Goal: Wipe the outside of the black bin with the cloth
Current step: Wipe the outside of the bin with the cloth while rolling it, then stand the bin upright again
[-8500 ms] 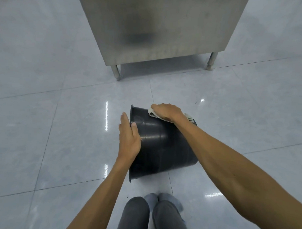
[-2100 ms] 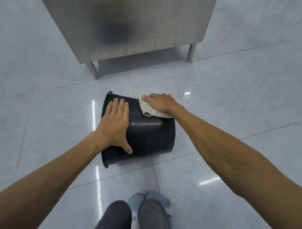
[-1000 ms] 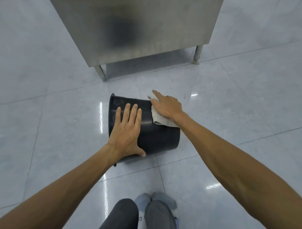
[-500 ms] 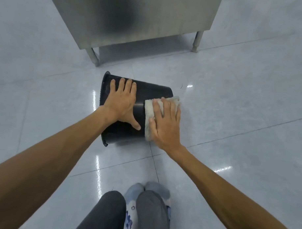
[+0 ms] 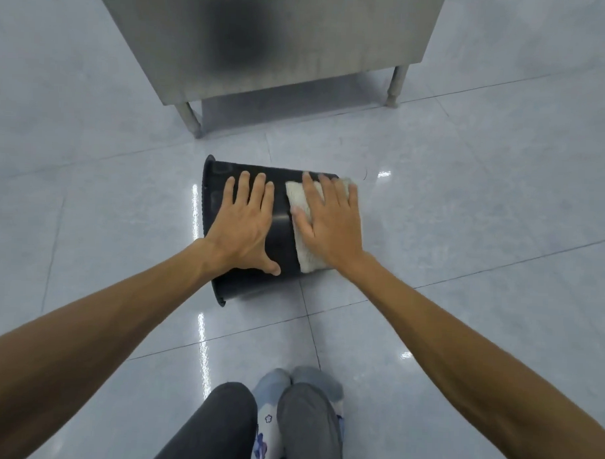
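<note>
The black bin (image 5: 280,228) lies on its side on the tiled floor, its rimmed mouth to the left and its base to the right. My left hand (image 5: 243,227) rests flat on the bin's upper side, fingers spread, thumb toward me. My right hand (image 5: 328,223) presses a pale folded cloth (image 5: 302,236) flat against the bin's right end near the base. The cloth shows to the left of and below that hand, and most of it is hidden under the palm.
A stainless steel cabinet (image 5: 266,39) on short legs (image 5: 190,119) stands just beyond the bin. Glossy grey floor tiles (image 5: 483,208) spread all around. My knees and socked feet (image 5: 287,417) sit at the bottom edge, close to the bin.
My right hand with the cloth came from the bin's far top edge down over its right end. The left hand stayed flat on the bin, which kept its place.
</note>
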